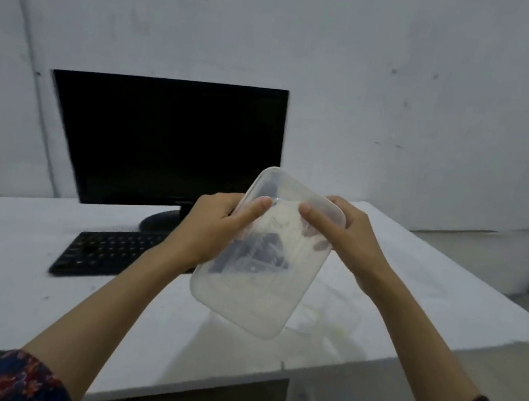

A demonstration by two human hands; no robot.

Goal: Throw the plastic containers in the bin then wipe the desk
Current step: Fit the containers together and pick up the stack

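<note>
- Two hands in view, both raised above the desk and both on the same item.
- Left hand: fingers curled behind the left long edge of the container, thumb pressed across its upper face. Gripping.
- Right hand: thumb on the upper face near the far right corner, fingers wrapped under the rim; fingertips show faintly through the plastic. Gripping.
- Container: one seen clearly, clear plastic, rectangular with rounded corners, held in the air and tilted, far end higher. Not touching the desk. Whether it is a single tub or a tub with lid, cannot tell; image is blurred.
- Dark shapes seen through the plastic are the keyboard and stand behind it.
- Desk: one, white top, front edge visible below the forearms. Faint yellowish streaks on the surface under and to the right of the container.
- Keyboard: one, black, lying on the desk left of the hands, set at an angle.
- Monitor: one, black, screen dark, standing at the back of the desk against the wall.
- Sleeves: two, dark patterned fabric, pushed up both forearms.
</note>
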